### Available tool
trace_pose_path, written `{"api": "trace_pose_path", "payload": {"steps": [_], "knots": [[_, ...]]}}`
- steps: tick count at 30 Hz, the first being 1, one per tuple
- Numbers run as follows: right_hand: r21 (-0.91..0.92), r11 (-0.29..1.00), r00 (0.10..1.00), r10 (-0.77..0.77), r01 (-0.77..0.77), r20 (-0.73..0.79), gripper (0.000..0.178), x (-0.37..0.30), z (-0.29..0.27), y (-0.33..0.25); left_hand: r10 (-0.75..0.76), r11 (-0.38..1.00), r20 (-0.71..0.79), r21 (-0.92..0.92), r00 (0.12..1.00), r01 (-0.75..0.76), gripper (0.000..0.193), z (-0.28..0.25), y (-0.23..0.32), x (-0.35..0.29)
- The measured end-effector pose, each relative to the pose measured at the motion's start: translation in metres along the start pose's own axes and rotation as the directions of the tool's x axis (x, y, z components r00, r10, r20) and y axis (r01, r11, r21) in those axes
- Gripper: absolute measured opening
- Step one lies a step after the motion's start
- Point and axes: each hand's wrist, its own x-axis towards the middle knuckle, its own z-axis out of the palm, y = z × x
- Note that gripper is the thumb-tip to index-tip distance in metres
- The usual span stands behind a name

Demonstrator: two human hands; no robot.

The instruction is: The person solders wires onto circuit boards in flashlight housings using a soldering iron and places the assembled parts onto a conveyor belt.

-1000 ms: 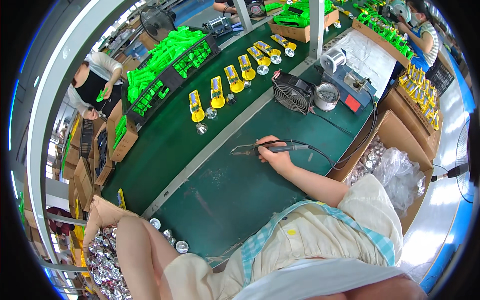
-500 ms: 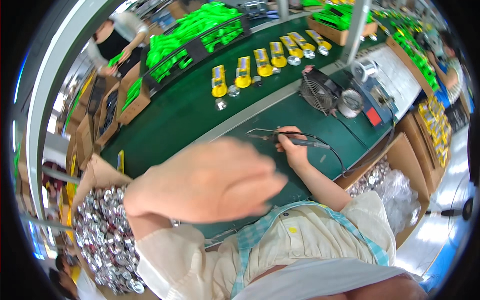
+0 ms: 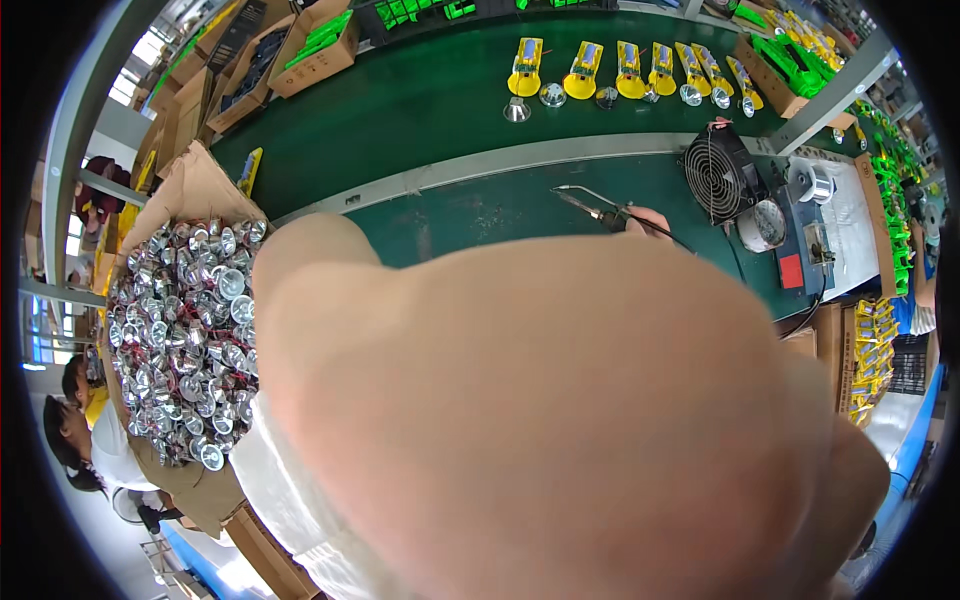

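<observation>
My left hand (image 3: 540,400) is raised very close to the camera and fills the middle and lower part of the view, blurred. Its fingers cannot be made out, and it hides much of the green bench. Beyond it, my right hand (image 3: 650,221) is mostly covered; only some fingers show, closed around a soldering iron (image 3: 607,215). A thin bent metal tube runs beside the iron's tip, and both point left above the green bench top (image 3: 480,205). Left of my left hand stands a cardboard box (image 3: 195,190) heaped with shiny silver reflector cups (image 3: 190,340).
Yellow lamp bodies (image 3: 582,70) with reflector cups beside them line the green conveyor (image 3: 400,110). A black fan (image 3: 716,178), a round tin (image 3: 762,225), a solder spool (image 3: 812,182) and a blue soldering station (image 3: 800,240) stand at right. Boxes of green parts (image 3: 318,45) stand far left.
My left hand has come up toward the camera and now looks much larger. The view has shifted, showing more of the reflector box. My right hand still holds the soldering iron.
</observation>
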Motion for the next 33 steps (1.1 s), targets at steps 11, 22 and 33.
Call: {"api": "trace_pose_path", "payload": {"steps": [11,22,33], "knots": [[-0.006,0.99,0.99,-0.143,0.143,-0.008,0.014,-0.013,-0.008,0.005,0.306,0.94,-0.022,0.166,0.952,-0.299,0.019,-0.037,-0.008,-0.001],[0.035,0.998,0.999,-0.043,0.042,0.003,0.013,-0.009,0.005,0.009,0.112,0.972,-0.106,0.22,0.988,-0.086,0.01,-0.056,0.024,-0.027],[0.053,0.995,0.996,-0.089,0.089,-0.011,0.013,-0.007,0.001,0.004,-0.195,0.978,0.189,0.112,0.962,0.176,0.011,-0.053,0.015,-0.027]]}}
